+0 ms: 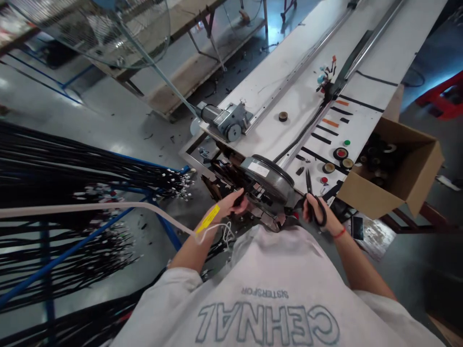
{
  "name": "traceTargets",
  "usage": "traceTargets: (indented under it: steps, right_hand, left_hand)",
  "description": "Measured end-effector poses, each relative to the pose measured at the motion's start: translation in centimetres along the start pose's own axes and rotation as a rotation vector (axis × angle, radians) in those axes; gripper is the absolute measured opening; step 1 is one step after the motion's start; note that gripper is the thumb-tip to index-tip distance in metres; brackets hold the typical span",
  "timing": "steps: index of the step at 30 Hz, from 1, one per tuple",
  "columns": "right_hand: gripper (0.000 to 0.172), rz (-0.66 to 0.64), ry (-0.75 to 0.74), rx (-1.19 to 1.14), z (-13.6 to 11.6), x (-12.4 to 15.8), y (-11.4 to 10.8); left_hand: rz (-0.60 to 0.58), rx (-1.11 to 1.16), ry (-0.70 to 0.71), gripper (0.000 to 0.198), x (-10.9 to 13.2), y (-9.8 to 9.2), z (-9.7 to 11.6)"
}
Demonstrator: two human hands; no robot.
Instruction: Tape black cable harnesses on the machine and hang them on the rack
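My right hand [314, 208] grips black-handled scissors [310, 185], blades pointing away from me over the near end of the long white bench [289, 86]. My left hand [231, 202] is closed on a black part, probably a cable end, beside a round grey machine housing [269, 178] at the bench's near end. A yellow tag and thin white strings hang from my left wrist [209, 219]. A black cable [307, 127] runs along the bench toward a cluster of coloured connectors [325, 77].
An open cardboard box [394, 168] with tape rolls stands right of the bench. Small tape rolls [340, 154] lie on the bench. Bundles of black cables [83, 173] hang on a blue rack at left. A large fan [108, 29] stands far left.
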State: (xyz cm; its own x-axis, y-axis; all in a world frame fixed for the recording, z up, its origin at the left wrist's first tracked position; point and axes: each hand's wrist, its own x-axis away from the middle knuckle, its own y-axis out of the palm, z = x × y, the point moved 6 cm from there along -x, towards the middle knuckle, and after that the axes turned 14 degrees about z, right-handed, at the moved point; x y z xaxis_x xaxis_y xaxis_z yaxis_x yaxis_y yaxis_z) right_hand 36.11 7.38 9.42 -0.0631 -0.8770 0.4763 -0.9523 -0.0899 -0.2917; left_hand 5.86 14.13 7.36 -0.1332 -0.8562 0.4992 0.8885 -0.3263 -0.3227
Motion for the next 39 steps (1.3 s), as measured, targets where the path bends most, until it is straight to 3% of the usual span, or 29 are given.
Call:
traceTargets:
  steps: [3, 6, 8, 11, 14, 17, 19, 21, 23, 27, 32, 36, 39]
  right_hand:
    - [0.040, 0.368, 0.088, 0.594, 1.4, -4.0, -3.8]
    - [0.031, 0.481, -0.024, 0.766, 0.5, -6.9, -4.2]
    - [0.033, 0.518, -0.215, 0.693, -0.9, -7.8, -4.2]
    - [0.035, 0.573, -0.412, 0.576, -2.4, -8.3, -5.6]
    - [0.034, 0.600, -0.484, 0.529, -2.9, -9.3, -8.3]
    - [0.032, 0.657, -0.493, 0.517, -2.5, -10.7, -11.5]
    - [0.033, 0.709, -0.466, 0.527, -1.7, -11.7, -13.6]
    - [0.032, 0.753, -0.429, 0.549, -0.9, -12.5, -15.5]
    - [0.030, 0.791, -0.381, 0.585, -0.3, -13.2, -17.1]
    - [0.032, 0.812, -0.231, 0.664, 0.1, -14.9, -19.2]
    - [0.039, 0.762, -0.157, 0.786, -1.6, -17.6, -19.7]
    - [0.044, 0.664, 0.025, 0.923, -1.7, -19.4, -19.3]
    - [0.045, 0.657, 0.064, 0.975, -1.6, -19.8, -19.0]
  left_hand:
    - [0.116, 0.498, 0.022, 0.055, 1.6, 2.6, 0.0]
    - [0.211, 0.756, -0.014, 0.044, 2.3, 4.2, 0.3]
    - [0.133, 0.832, -0.164, 0.032, 1.7, 5.3, 0.4]
    - [-0.059, 0.844, -0.309, 0.033, 0.4, 6.5, 1.2]
    - [-0.255, 0.734, -0.337, 0.031, 0.2, 7.6, 1.5]
    - [-0.417, 0.692, -0.538, 0.045, 2.2, 9.3, -0.4]
    - [-0.360, 0.753, -0.714, 0.051, 3.5, 9.9, -2.5]
    - [-0.207, 0.850, -0.818, 0.046, 4.1, 10.0, -4.4]
    - [-0.072, 0.944, -0.845, 0.037, 3.8, 9.9, -5.6]
    - [0.088, 1.008, -0.853, 0.024, 2.3, 10.2, -6.2]
    - [0.181, 1.032, -0.908, 0.023, 2.2, 10.8, -6.2]
    - [0.214, 1.008, -0.903, 0.024, 2.5, 10.8, -6.6]
    - [0.131, 0.879, -0.834, 0.046, 2.6, 10.9, -7.0]
